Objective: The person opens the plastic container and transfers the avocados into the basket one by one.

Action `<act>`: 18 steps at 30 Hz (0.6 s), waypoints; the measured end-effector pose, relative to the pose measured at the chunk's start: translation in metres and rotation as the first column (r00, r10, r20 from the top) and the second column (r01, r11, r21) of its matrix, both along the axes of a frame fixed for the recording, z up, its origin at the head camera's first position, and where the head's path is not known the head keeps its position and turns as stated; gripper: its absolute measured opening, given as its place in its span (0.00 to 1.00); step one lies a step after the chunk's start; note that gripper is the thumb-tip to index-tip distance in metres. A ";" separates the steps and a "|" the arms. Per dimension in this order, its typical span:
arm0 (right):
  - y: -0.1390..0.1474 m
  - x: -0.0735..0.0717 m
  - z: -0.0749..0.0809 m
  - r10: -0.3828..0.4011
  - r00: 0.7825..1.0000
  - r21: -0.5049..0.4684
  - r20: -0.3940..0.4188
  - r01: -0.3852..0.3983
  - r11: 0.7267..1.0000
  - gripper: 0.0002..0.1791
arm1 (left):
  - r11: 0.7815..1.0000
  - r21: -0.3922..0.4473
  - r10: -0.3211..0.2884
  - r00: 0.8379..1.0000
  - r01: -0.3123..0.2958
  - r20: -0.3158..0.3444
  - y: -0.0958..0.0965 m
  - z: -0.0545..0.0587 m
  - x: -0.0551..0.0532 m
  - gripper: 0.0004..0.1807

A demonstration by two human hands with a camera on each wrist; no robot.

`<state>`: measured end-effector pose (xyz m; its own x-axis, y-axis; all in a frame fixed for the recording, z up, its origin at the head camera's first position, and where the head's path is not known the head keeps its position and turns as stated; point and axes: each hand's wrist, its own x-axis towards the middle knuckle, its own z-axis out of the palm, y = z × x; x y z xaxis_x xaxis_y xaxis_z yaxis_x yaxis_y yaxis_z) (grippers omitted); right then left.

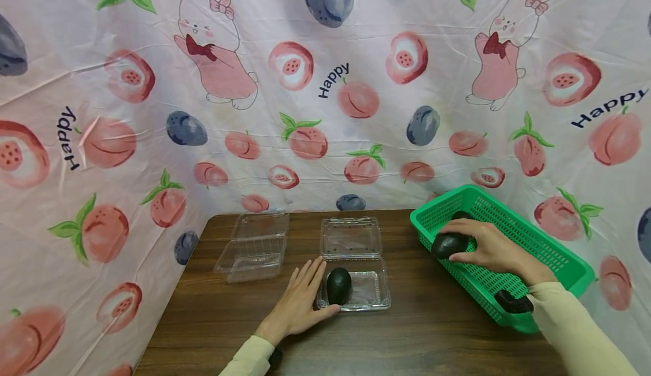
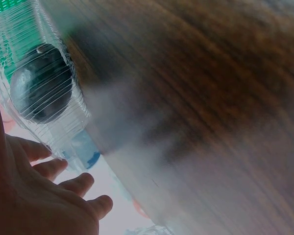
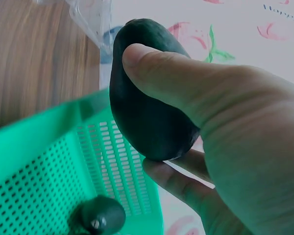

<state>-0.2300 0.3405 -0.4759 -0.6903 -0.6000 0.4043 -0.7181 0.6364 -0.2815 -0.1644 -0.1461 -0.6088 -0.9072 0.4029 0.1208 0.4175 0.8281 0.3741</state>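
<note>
My right hand point(image 1: 483, 244) grips a dark avocado point(image 1: 450, 246) between thumb and fingers, above the left side of a green basket point(image 1: 551, 246). Another avocado point(image 3: 104, 215) lies inside that basket in the right wrist view. An open clear plastic clamshell box point(image 1: 373, 302) rests on the table, with one avocado point(image 1: 338, 286) in the left part of its base. Along the box's left side my left hand point(image 1: 297, 302) lies with fingers extended, its thumb at the front edge. Through the clear wall, the left wrist view shows the boxed avocado point(image 2: 41, 83).
A second open clear clamshell box point(image 1: 256, 254) stands at the back left of the wooden table point(image 1: 213, 331). Behind the table hangs a fruit-print cloth point(image 1: 376, 42). By the right cuff is a dark object point(image 1: 513, 302), partly hidden.
</note>
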 end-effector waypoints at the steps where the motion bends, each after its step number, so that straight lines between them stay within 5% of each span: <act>1: 0.003 0.000 0.000 -0.007 1.000 0.000 -0.002 0.007 1.000 0.31 | 1.000 -0.002 -0.001 1.000 0.001 0.000 0.000 0.000 0.000 0.64; 18: 0.050 -0.002 -0.006 -0.125 0.991 0.002 -0.040 0.125 0.992 0.34 | 1.000 0.005 0.000 1.000 0.000 -0.004 0.001 0.000 0.001 0.63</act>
<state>-0.2324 0.3909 -0.4821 -0.7434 -0.5122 0.4301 -0.6435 0.7230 -0.2514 -0.1636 -0.1451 -0.6083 -0.9068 0.4022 0.1263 0.4189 0.8265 0.3762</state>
